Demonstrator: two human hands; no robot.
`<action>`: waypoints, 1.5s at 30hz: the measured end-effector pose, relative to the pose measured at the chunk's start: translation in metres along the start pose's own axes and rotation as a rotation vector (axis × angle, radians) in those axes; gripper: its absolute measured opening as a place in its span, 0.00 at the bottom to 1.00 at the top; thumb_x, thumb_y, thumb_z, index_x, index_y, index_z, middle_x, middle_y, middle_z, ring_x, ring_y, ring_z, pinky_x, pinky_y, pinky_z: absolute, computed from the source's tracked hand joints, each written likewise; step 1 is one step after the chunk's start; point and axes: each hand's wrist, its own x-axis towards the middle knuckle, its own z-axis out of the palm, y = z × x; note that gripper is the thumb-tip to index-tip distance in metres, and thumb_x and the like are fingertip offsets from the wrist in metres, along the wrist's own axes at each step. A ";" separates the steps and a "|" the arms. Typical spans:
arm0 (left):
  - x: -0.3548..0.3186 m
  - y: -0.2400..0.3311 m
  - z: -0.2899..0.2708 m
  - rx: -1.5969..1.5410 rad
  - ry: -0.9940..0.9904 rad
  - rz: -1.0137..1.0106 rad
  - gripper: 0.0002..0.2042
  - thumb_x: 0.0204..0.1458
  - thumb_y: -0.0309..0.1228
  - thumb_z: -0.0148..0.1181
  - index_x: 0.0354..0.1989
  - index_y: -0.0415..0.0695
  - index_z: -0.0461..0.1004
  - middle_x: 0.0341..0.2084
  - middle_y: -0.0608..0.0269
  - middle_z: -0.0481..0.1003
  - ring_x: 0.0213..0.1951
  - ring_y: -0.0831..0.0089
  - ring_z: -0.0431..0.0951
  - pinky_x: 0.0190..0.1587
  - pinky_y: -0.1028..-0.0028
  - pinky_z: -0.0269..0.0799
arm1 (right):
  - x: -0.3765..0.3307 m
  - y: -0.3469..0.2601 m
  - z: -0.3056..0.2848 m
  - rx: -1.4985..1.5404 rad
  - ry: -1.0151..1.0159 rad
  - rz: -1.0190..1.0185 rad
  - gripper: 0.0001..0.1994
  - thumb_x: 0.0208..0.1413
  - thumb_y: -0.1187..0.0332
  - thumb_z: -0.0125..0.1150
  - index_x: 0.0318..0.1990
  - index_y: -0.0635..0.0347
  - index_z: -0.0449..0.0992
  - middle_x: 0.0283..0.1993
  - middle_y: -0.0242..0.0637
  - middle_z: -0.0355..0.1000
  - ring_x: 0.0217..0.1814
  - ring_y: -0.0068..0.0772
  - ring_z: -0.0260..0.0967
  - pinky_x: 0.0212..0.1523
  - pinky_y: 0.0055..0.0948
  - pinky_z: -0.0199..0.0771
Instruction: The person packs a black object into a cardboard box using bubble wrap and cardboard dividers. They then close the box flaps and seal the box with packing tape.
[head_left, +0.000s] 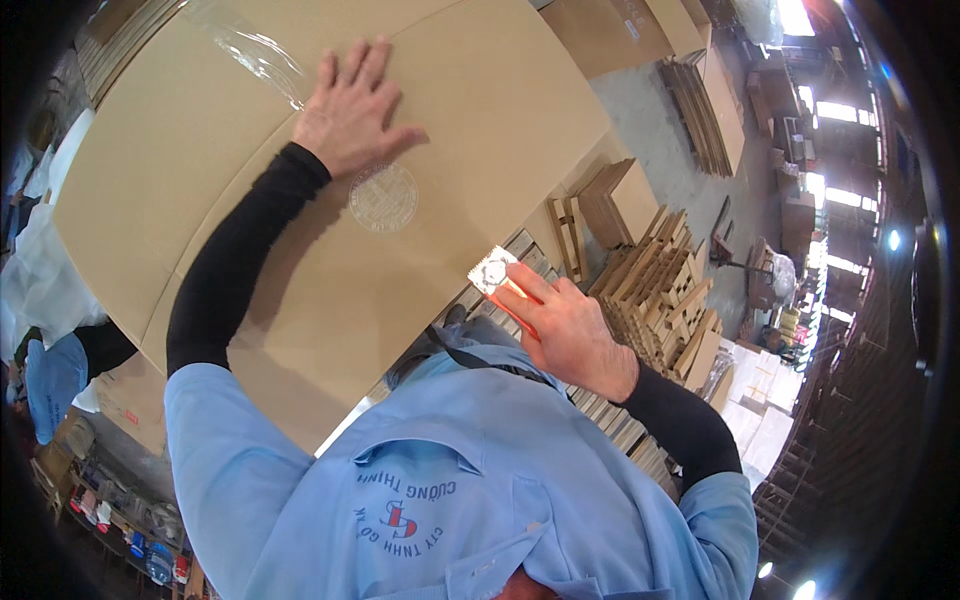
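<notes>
A large brown cardboard box [480,110] fills the upper left and middle, its broad panel facing me. My left hand [350,110] lies flat on that panel with fingers spread, holding nothing. Just below it shows a pale round mark [383,198] on the cardboard. Shiny clear tape [255,55] runs along the panel above and left of this hand. My right hand [575,325] is closed on a small orange tool with a toothed metal plate, which looks like a tape cutter [494,270]. Its metal end sits near the box's lower right edge; contact cannot be judged. Fingers hide its handle.
Wooden pallets [665,290] are stacked right of the box. Flat cardboard stacks [705,115] stand farther back on the grey floor. White boxes [760,410] lie at the right. At the left are white plastic sheeting [45,280] and another person's blue sleeve [55,385].
</notes>
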 end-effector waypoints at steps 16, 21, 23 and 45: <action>-0.047 0.123 -0.007 -0.322 -0.134 0.408 0.27 0.57 0.54 0.54 0.54 0.45 0.77 0.74 0.45 0.54 0.76 0.47 0.49 0.75 0.40 0.36 | 0.079 0.005 -0.039 -0.118 -0.400 -0.254 0.13 0.40 0.72 0.63 0.36 0.65 0.83 0.38 0.49 0.79 0.37 0.53 0.79 0.38 0.45 0.81; -0.057 0.134 -0.008 -0.277 -0.113 0.389 0.33 0.59 0.51 0.48 0.68 0.44 0.66 0.73 0.45 0.56 0.76 0.48 0.49 0.73 0.37 0.36 | 0.153 -0.024 -0.033 -0.425 -1.318 -0.292 0.12 0.34 0.68 0.64 0.28 0.63 0.84 0.29 0.45 0.79 0.32 0.45 0.78 0.33 0.45 0.77; -0.057 0.139 -0.006 -0.252 -0.119 0.374 0.36 0.59 0.56 0.48 0.71 0.45 0.64 0.74 0.47 0.55 0.76 0.49 0.49 0.74 0.36 0.35 | 0.153 -0.013 -0.036 -0.432 -1.333 -0.302 0.12 0.35 0.67 0.65 0.29 0.63 0.83 0.27 0.44 0.78 0.32 0.43 0.77 0.32 0.44 0.76; -0.010 0.001 -0.024 -0.088 -0.012 -0.584 0.31 0.58 0.56 0.58 0.48 0.32 0.73 0.74 0.31 0.46 0.74 0.34 0.46 0.75 0.45 0.39 | 0.177 0.212 0.011 1.559 0.267 -0.217 0.31 0.52 0.79 0.56 0.67 0.70 0.68 0.67 0.53 0.69 0.61 0.37 0.73 0.43 0.28 0.83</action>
